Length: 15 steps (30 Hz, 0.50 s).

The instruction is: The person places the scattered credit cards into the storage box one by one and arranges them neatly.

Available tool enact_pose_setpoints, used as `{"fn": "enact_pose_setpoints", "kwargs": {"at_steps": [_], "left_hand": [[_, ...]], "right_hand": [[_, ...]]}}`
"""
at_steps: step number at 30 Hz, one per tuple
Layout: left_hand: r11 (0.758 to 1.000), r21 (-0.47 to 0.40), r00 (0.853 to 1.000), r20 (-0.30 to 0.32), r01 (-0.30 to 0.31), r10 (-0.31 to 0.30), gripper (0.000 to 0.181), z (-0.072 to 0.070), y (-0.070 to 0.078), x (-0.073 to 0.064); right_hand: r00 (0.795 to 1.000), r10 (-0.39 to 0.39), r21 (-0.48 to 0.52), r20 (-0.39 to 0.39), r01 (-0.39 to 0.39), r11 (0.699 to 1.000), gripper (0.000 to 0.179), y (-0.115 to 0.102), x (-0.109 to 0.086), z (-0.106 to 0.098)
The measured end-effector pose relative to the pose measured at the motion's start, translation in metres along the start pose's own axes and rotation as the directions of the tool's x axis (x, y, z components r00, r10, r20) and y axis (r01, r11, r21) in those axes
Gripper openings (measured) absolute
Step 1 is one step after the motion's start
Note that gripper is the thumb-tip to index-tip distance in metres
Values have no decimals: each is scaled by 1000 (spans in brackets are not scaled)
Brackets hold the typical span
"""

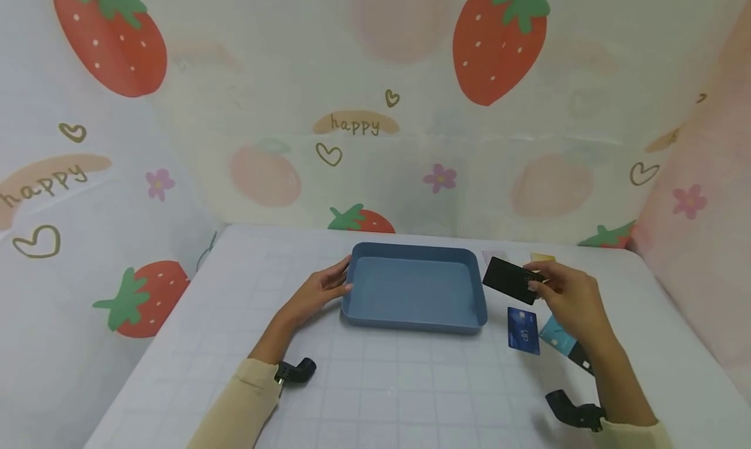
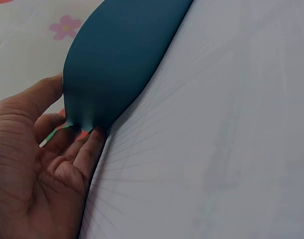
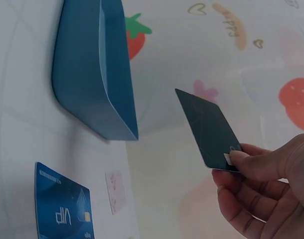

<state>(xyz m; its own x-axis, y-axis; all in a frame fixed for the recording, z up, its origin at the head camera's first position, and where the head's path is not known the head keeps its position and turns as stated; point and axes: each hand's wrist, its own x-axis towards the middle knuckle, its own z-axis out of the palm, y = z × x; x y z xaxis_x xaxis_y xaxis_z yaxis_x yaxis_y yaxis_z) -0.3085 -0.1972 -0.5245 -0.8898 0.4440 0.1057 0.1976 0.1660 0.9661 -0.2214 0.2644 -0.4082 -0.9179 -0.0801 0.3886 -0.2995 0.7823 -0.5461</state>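
A shallow blue tray (image 1: 413, 326) lies on the table. My left hand (image 1: 319, 292) grips its left end, thumb at the rim and curled fingers against the outer wall, as the left wrist view shows. To the right of the tray, my right hand (image 1: 572, 299) pinches a black card (image 1: 509, 279) by one corner between thumb and fingers. The black card is held up off the table, tilted, as seen in the right wrist view. Below it lies a dark blue VIP card (image 1: 523, 332). A light blue and black card (image 1: 559, 336) is partly hidden by my right forearm.
Behind the right hand, a yellow card (image 1: 542, 257) shows in part. A pale pinkish card (image 3: 115, 192) lies near the tray's right end. The white gridded table (image 1: 375, 390) meets a strawberry-patterned backdrop (image 1: 375, 169) at its far edge and sides.
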Motion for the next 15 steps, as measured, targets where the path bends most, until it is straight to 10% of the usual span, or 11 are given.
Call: {"fn": "enact_pose_setpoints", "kwargs": {"at_steps": [15], "left_hand": [[1000, -3, 1000, 6, -1, 1, 72, -1, 0, -1]], "right_hand": [[996, -4, 31, 86, 1, 1000, 29, -12, 0, 14]]}}
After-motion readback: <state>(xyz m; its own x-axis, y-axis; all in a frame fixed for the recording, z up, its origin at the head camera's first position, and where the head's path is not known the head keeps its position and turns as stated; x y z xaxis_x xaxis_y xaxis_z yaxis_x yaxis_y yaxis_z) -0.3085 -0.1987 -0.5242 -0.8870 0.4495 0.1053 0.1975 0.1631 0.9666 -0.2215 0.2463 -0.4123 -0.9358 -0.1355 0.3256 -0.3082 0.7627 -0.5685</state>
